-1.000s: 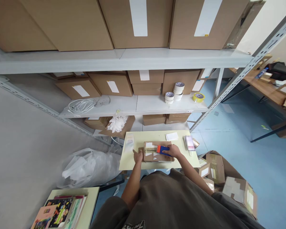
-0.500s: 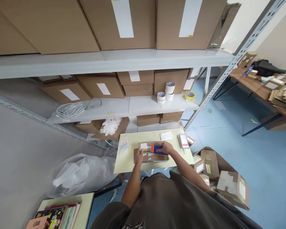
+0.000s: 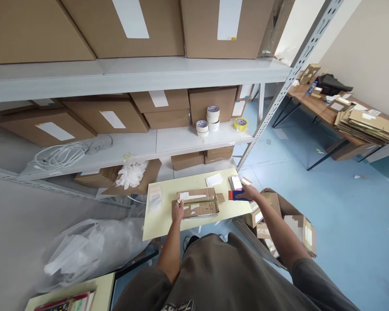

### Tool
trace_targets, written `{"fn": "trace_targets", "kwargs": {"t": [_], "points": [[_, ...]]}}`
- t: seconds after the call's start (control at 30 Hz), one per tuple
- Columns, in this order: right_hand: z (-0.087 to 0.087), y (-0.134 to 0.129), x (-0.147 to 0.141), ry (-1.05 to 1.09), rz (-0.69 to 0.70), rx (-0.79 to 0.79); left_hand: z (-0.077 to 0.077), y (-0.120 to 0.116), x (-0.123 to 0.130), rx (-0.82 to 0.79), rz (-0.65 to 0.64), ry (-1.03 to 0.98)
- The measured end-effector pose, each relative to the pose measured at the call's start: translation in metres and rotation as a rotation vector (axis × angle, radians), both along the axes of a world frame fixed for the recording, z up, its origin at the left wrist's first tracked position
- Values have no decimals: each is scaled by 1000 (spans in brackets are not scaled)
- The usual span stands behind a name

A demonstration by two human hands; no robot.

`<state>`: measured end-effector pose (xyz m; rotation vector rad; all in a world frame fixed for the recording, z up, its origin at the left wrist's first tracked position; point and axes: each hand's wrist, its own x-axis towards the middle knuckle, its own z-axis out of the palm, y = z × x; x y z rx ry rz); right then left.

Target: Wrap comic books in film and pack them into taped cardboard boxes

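Observation:
A brown cardboard box [image 3: 199, 209] with torn white label scraps lies on a pale yellow table [image 3: 162, 224]. My left hand [image 3: 177, 210] grips the box at its left end, thumb on top. Off to the right, my right hand [image 3: 250, 193] is closed around a blue tool with an orange-red end [image 3: 236, 195], apart from the box and above the table's right side. Small pale packets [image 3: 236, 183] lie just behind the tool. A white paper [image 3: 214, 179] is at the table's back edge.
Shelving [image 3: 123, 152] beyond the table holds boxes, white cable and tape rolls [image 3: 202, 126]. A large carton [image 3: 280, 207] of smaller boxes stands right. A plastic bag [image 3: 94, 246] is at left. Flattened cardboard [image 3: 366, 125] sits on a wooden desk.
My right hand has moved right with the blue tool, from over the box to beyond its right end. My left hand stays on the box. The view has shifted to the right.

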<state>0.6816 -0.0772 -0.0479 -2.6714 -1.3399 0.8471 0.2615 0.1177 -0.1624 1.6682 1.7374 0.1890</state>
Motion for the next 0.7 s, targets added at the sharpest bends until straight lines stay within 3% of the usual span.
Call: {"fn": "trace_targets", "kwargs": {"t": [0.2, 0.33, 0.47, 0.57, 0.7], "points": [[-11, 12, -30, 9, 0, -102, -1, 1, -3, -4, -21, -7], [-24, 32, -78, -76, -26, -144, -2, -3, 0, -8, -21, 37], [-47, 52, -131, -73, -98, -167, -1, -7, 0, -2, -26, 40], [-67, 47, -150, -83, -177, -182, 2, -7, -1, -16, -32, 36], [-87, 24, -150, -75, -326, -166, 6, -8, 0, -24, -44, 58]]}}
